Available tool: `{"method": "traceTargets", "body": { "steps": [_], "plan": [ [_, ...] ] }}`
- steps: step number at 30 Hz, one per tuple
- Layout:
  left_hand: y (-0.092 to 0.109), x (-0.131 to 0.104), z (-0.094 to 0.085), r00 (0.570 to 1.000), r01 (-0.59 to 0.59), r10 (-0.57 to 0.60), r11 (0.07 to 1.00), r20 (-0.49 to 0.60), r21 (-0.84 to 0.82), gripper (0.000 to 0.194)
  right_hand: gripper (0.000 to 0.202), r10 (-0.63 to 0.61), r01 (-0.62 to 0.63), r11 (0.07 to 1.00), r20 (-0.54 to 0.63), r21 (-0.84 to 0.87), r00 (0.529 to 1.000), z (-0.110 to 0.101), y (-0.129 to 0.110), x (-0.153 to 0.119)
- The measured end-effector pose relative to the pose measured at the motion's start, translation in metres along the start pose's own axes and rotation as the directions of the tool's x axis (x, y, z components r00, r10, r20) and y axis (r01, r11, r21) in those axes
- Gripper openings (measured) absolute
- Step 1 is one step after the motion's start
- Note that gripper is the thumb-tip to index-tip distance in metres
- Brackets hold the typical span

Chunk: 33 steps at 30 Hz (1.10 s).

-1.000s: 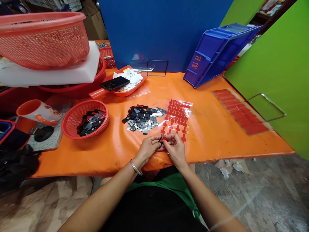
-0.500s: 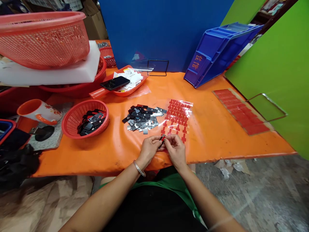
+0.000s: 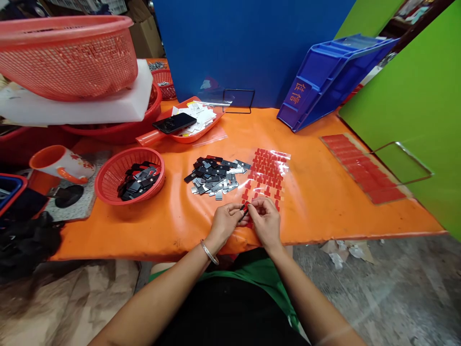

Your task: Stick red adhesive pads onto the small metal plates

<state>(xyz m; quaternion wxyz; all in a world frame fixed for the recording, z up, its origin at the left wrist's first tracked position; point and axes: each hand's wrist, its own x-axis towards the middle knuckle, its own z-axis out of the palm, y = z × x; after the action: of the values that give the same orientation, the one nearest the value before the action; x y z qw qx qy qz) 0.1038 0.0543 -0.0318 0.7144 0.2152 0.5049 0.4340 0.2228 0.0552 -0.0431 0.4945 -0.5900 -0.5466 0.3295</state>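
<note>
My left hand (image 3: 225, 222) is closed on a small black plate (image 3: 243, 214), pinched between thumb and fingers near the table's front edge. At the far end of that plate, the thumb and fingers of my right hand (image 3: 265, 220) are closed on a bit of red sticker (image 3: 247, 205), partly covered by the fingertips. Just beyond my hands is a clear sheet with rows of red stickers (image 3: 268, 166). Left of the sheet lies a loose heap of black and silvery plates (image 3: 212, 175). Further left, a red basket (image 3: 103, 185) contains more black plates, some showing red.
A dustpan (image 3: 147, 138) bears white paper slips and a phone (image 3: 175, 123). On the left stand a mug (image 3: 61, 163) and a large basket (image 3: 72, 62) on white foam. A blue bin (image 3: 306, 86) leans at the back. Another red sheet (image 3: 363, 168) lies on the right.
My fingers have shifted slightly around the black plate, and less of the red sticker shows now. The whole view has moved a little; the heap and baskets look the same.
</note>
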Motion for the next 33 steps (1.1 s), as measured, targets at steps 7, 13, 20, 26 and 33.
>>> {"method": "traceTargets", "body": {
  "steps": [7, 13, 20, 26, 33],
  "plan": [
    [0.0, 0.0, -0.001, 1.0, -0.007, 0.007, 1.0, 0.005, 0.021, 0.01, 0.014, 0.067, -0.067, 0.997, 0.021, 0.024, 0.998, 0.001, -0.001, 0.001],
    [0.002, -0.001, -0.001, 1.0, 0.016, -0.016, 1.0, -0.011, 0.007, 0.013, 0.018, 0.167, -0.172, 0.982, 0.063, 0.076, 0.984, 0.001, -0.003, 0.002],
    [0.003, -0.001, -0.002, 1.0, 0.013, -0.013, 1.0, 0.009, 0.005, 0.01, 0.038, 0.194, -0.202, 0.958, 0.058, 0.203, 0.979, -0.002, 0.0, 0.006],
    [0.003, -0.001, -0.002, 1.0, 0.005, -0.005, 1.0, 0.02, 0.019, 0.013, 0.027, 0.174, -0.194, 0.978, 0.22, 0.073, 0.96, -0.006, -0.001, 0.012],
    [0.008, -0.004, 0.0, 0.998, 0.061, -0.061, 0.998, 0.025, 0.007, 0.013, 0.044, 0.245, -0.265, 0.963, 0.235, 0.055, 0.941, -0.011, -0.001, 0.017]
  ]
}}
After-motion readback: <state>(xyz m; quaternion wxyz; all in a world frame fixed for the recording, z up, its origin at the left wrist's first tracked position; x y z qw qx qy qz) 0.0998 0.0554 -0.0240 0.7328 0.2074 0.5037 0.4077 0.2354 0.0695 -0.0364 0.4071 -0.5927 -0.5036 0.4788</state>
